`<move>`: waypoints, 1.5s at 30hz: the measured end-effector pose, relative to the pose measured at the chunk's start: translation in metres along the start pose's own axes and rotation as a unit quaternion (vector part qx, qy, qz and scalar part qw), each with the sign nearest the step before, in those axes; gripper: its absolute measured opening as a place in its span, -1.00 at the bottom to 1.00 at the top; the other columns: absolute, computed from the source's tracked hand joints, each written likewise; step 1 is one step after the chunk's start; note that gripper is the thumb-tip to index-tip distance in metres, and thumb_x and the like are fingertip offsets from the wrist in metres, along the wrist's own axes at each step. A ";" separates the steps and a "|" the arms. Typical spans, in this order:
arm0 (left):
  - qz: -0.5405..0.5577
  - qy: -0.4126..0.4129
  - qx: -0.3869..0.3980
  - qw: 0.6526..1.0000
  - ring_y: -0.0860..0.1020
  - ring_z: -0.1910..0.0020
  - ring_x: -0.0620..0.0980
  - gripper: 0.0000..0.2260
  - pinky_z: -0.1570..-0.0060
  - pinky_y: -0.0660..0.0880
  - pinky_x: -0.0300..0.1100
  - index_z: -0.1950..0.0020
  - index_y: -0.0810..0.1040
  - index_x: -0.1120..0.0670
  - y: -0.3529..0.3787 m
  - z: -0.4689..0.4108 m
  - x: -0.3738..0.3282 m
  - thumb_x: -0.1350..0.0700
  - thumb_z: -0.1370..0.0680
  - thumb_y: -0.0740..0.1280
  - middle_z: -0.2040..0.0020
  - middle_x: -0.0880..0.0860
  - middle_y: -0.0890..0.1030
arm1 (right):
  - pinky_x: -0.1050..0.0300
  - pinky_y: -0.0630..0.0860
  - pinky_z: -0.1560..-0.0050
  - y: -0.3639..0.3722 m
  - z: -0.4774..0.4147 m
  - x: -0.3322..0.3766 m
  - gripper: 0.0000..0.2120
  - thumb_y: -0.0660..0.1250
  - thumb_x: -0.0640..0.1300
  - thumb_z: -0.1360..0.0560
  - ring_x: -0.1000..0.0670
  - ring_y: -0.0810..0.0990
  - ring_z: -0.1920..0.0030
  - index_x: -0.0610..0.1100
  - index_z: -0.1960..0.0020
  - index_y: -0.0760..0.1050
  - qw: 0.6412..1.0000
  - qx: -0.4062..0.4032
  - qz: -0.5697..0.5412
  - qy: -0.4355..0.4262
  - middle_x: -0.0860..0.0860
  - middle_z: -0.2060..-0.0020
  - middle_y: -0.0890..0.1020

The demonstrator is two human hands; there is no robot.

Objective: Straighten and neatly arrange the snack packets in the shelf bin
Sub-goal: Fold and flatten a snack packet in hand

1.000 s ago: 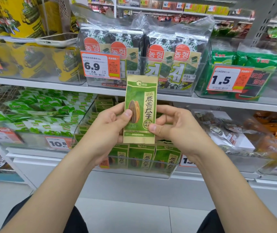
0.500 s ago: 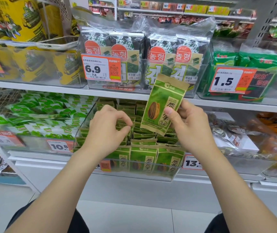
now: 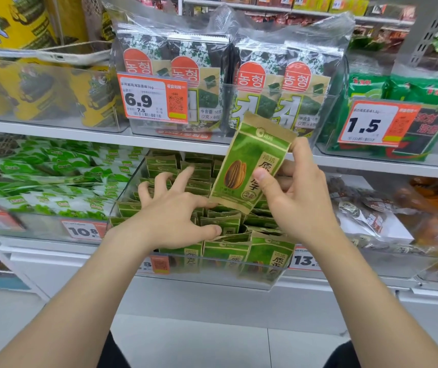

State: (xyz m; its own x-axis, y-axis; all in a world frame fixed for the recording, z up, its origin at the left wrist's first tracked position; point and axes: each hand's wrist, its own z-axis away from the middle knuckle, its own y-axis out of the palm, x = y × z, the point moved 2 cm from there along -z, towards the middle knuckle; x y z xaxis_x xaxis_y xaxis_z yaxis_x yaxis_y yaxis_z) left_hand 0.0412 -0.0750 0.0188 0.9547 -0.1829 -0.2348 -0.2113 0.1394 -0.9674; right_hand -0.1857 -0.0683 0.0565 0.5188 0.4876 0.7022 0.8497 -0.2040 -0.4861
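Head view: a sec ago both hands held one green sunflower-seed packet (image 3: 249,166) upright; now only the right hand (image 3: 296,197) has it, thumb & fingers clamped on its right edge, packet tilted & hovering just above the clear shelf bin (image 3: 204,272). Left hand (image 3: 175,216) let go, dropped into the bin, fingers spread apart on the tops of the packed rows of packets (image 3: 223,224), gripping nothing. Prob means it's parting the stack to make a slot for the held one. Room: bin is open on top, but the upper shelf edge (image 3: 159,140) sits close above the back rows; front wall is low, so access from the front-top looks easiest. Rows are tight & uneven, little free gap showing.
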 end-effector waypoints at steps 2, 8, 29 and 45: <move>-0.003 0.000 -0.010 1.000 -0.19 -0.65 0.26 -0.37 -0.53 -0.18 0.43 -0.48 0.39 -0.47 0.002 -0.003 0.001 -0.50 -0.41 0.34 -0.71 -0.12 -0.25 | -0.25 0.64 0.10 0.000 0.000 -0.001 -0.71 0.41 -0.06 -0.63 -0.18 0.71 0.18 0.05 -0.19 0.30 0.999 0.035 0.017 -0.007 0.04 0.09 0.75; -0.001 -0.010 -0.033 0.999 -0.18 -0.65 0.25 -0.25 -0.53 -0.19 0.44 -0.48 0.41 -0.39 0.001 -0.008 0.002 -0.49 -0.29 0.39 -0.71 -0.14 -0.23 | -0.22 0.64 0.08 0.002 0.003 0.002 -0.69 0.41 -0.15 -0.64 -0.14 0.71 0.12 0.07 -0.21 0.32 0.997 0.044 0.021 -0.052 0.10 0.05 0.73; -0.005 -0.046 -0.032 0.998 -0.16 -0.64 0.30 -0.18 -0.53 -0.20 0.45 -0.44 0.42 -0.32 0.000 -0.015 0.003 -0.54 -0.21 0.40 -0.71 -0.06 -0.21 | -0.15 0.63 0.08 0.027 -0.005 -0.015 -0.76 0.42 -0.08 -0.63 -0.03 0.65 0.17 0.10 -0.17 0.39 0.986 0.121 0.101 -0.046 0.06 0.16 0.65; 0.009 -0.031 -0.038 0.999 -0.13 -0.65 0.30 -0.18 -0.52 -0.22 0.47 -0.51 0.28 -0.49 -0.002 -0.011 0.001 -0.47 -0.26 0.43 -0.72 0.00 -0.10 | -0.12 0.66 -0.19 0.067 -0.021 -0.023 -0.61 0.30 -0.26 -0.64 -0.14 0.68 -0.17 0.06 -0.37 0.65 0.905 0.264 0.330 -0.039 0.00 -0.14 0.75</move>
State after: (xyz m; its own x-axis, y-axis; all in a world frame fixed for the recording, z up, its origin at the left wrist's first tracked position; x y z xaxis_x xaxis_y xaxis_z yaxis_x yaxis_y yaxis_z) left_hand 0.0406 -0.0861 0.0189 0.9612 -0.1194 -0.2487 -0.2422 0.0668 -0.9679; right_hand -0.1385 -0.1108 0.0186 0.8719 0.4695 0.1394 0.1828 -0.0479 -0.9820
